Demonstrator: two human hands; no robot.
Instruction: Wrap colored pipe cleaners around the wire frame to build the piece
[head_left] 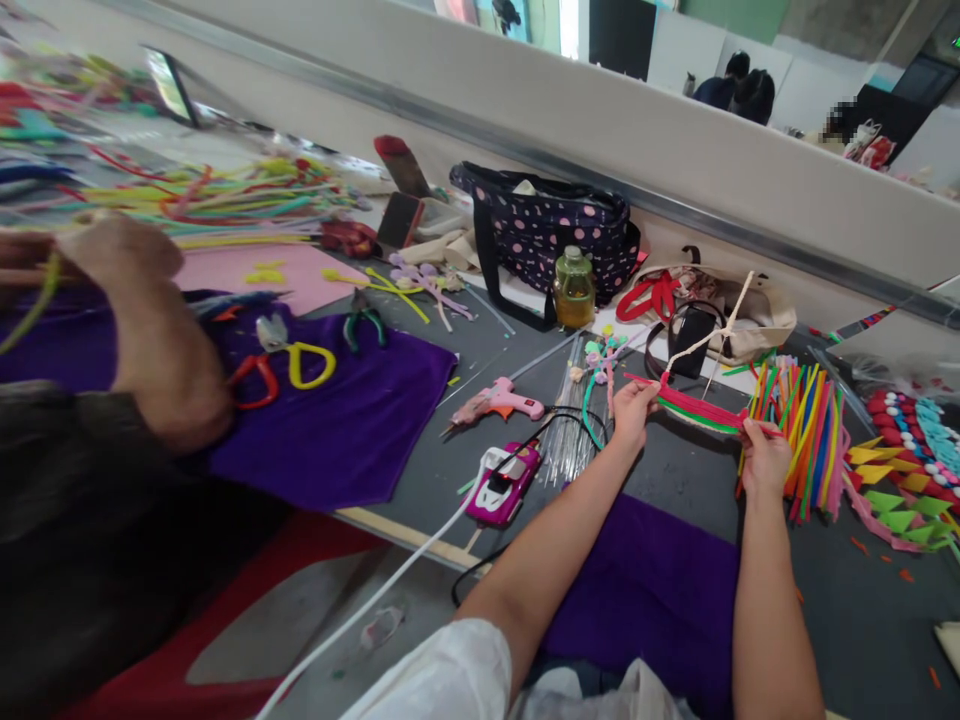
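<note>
A flat strip of pink, green and pale pipe cleaners (701,408) is stretched between my two hands above the grey table. My left hand (634,415) pinches its left end, and my right hand (763,455) grips the right end. Just above the strip, a cream twisted stem (697,345) rises from near my left fingertips and forks toward the top; whether it is joined to the strip I cannot tell. Close to my right hand lies a thick pile of multicoloured pipe cleaners (802,430). A purple cloth (652,580) lies beneath my forearms.
Left of my arm are a pink glue gun (499,400), a magenta power strip (506,490) and clear glue sticks (566,450). A bottle (574,288) stands by a dark patterned bag (540,225). Another person's arm (165,340) works at far left, near scissors (289,360) and pliers (365,322).
</note>
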